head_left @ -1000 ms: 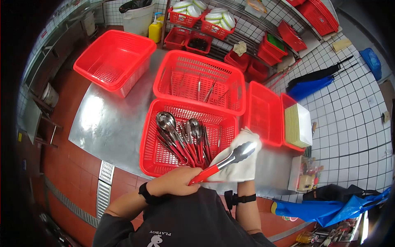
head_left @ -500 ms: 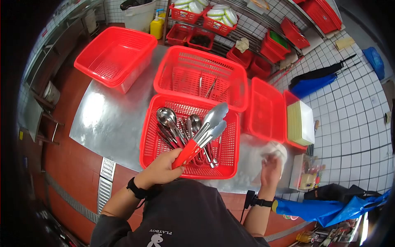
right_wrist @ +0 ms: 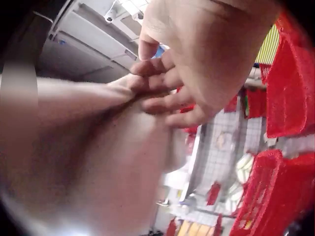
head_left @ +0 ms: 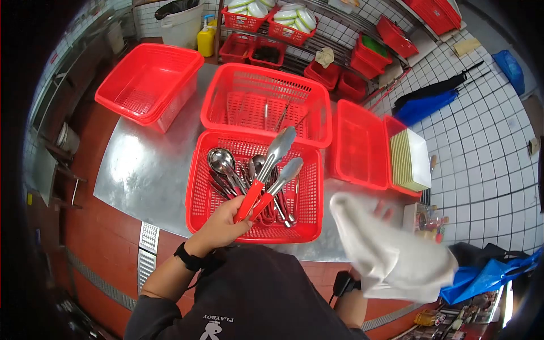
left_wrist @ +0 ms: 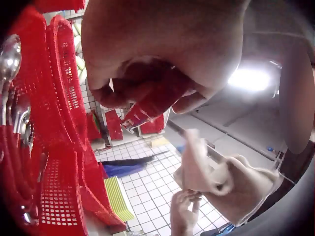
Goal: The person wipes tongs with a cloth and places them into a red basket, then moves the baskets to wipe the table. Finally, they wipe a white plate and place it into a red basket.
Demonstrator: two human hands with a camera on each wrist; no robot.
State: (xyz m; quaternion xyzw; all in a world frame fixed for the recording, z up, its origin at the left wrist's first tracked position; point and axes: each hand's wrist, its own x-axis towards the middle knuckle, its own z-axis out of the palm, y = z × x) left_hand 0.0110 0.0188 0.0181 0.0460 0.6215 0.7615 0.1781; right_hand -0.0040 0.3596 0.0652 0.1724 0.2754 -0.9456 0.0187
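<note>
In the head view my left hand (head_left: 222,228) grips red-handled tongs (head_left: 251,199) by the handles. Their two scalloped metal ends point away and stand apart, over a red basket (head_left: 195,187). Inside that basket lie metal ladles (head_left: 221,160) and several more red-handled utensils. To the right, my right hand (right_wrist: 199,64) holds a white cloth (head_left: 391,258) between its curled fingers and thumb, as the right wrist view shows. The cloth hangs spread in the air and blurred, hiding most of that hand from the head camera.
Behind the front basket stands a second red basket (head_left: 212,107) with a few thin utensils. Stacked red tubs (head_left: 170,107) sit at the table's left. On the right are a red tray (head_left: 362,144) and a stack of pale green-edged containers (head_left: 416,158). Metal shelving rises behind.
The cloth was at the tongs, then moved off to the right with my right hand and now swings out spread. My left hand has shifted left with the tongs, whose ends have spread apart.
</note>
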